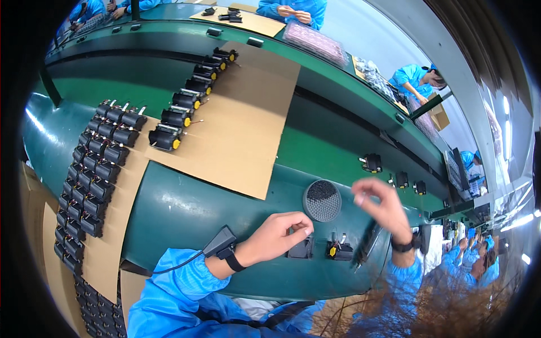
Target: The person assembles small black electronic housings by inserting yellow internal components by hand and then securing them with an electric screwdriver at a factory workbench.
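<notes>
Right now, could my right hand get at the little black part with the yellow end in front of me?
Probably yes. The right hand is raised just above and to the right of the black part with the yellow end, and nothing lies between them; the left hand rests on a neighbouring black part.

Open green bench top (186,208) left of the left hand (276,236), bare up to the cardboard sheet (242,129); blocked ahead by the round mesh disc (322,200); hemmed right by a small black part with a yellow end (338,249); packed rows of black motors (90,180) at far left; right hand (383,205) raised above clear bench
</notes>
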`<state>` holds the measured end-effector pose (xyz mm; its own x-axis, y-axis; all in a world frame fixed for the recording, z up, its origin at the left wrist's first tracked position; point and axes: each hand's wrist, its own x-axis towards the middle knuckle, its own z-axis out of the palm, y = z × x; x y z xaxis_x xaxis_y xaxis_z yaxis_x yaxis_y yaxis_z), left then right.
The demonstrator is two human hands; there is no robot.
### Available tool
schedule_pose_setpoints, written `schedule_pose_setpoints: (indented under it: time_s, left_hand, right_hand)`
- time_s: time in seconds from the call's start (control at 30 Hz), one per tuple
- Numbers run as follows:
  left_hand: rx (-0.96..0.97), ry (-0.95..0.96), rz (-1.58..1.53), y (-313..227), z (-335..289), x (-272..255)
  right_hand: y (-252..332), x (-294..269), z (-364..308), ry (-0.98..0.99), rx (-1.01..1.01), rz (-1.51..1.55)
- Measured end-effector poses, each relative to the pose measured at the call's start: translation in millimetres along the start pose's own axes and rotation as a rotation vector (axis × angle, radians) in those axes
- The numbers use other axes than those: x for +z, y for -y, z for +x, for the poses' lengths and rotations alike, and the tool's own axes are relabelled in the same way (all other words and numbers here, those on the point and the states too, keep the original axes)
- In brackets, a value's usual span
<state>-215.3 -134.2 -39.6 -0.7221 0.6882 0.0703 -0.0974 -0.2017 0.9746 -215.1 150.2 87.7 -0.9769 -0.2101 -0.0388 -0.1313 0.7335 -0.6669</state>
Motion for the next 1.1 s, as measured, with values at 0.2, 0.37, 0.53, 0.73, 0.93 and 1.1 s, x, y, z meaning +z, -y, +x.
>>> schedule_pose_setpoints:
  time_s: [0.2,0.37,0.53,0.73,0.93,1.1]
  left_hand:
    - [0.120,-0.001,0.251,12.2,0.8,14.4]
    - [0.083,0.024,0.268,9.7,-1.2,15.4]
    - [0.005,0.042,0.287,13.9,1.0,13.0]
    - [-0.023,0.022,0.286,11.2,1.4,14.9]
    - [0.016,0.034,0.278,14.0,0.0,13.9]
    - [0.031,0.048,0.302,13.7,1.3,15.0]
  right_hand:
    - [-17.6,51.2,-106.7,-0.014,-0.041,-0.121]
    - [-33.1,65.3,-131.4,-0.050,-0.005,-0.234]
    - [-40.6,65.3,-133.4,-0.087,0.067,-0.162]
    - [-49.7,70.5,-134.5,-0.010,0.119,-0.173]
    - [-50.3,75.9,-134.0,-0.034,0.139,-0.125]
    - [-56.0,82.1,-137.2,-0.120,0.036,-0.177]
